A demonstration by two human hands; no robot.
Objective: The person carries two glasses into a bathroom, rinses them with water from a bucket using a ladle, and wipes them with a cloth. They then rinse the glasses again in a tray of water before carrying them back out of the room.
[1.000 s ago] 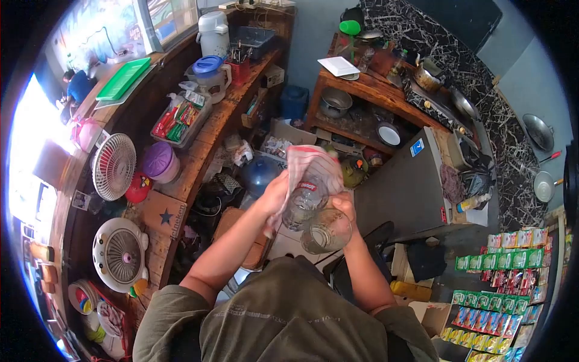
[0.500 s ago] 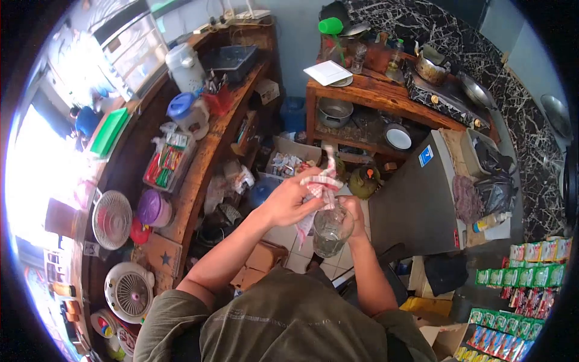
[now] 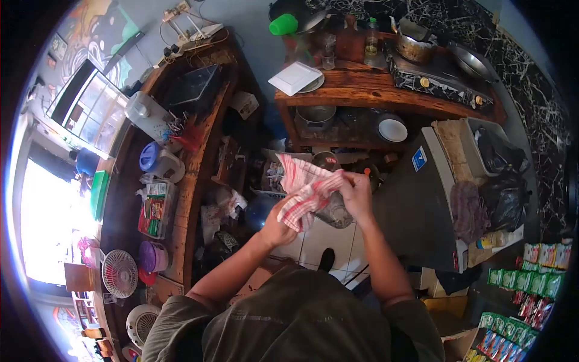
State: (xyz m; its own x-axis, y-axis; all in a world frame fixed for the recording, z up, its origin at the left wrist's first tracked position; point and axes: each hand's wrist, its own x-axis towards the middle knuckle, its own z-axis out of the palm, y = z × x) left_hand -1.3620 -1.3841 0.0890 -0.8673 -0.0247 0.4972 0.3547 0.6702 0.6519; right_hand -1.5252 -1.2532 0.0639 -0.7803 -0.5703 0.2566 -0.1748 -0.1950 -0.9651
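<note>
A red-and-white checked cloth (image 3: 309, 188) is spread between my two hands in the middle of the view. Fingers curled round its lower left part, my left hand (image 3: 278, 224) is closed, some fingertips hidden behind the fabric. My right hand (image 3: 357, 194) pinches the cloth's right end between thumb and fingers. A clear glass mug (image 3: 336, 216) shows below the cloth, between the hands; its upper part is covered. I cannot tell which hand bears the mug's weight.
A wooden counter (image 3: 202, 157) on the left carries a jug, tubs and a fan. Ahead, a wooden table (image 3: 356, 84) holds plates and a gas stove (image 3: 437, 78). A grey fridge (image 3: 410, 199) stands at right. Packet strips (image 3: 525, 280) hang at lower right.
The cloth, bunched at the mug's mouth before, is now opened out over it. My right hand has gone from the mug's side to the cloth's end; my left hand has dropped lower. The view has shifted.
</note>
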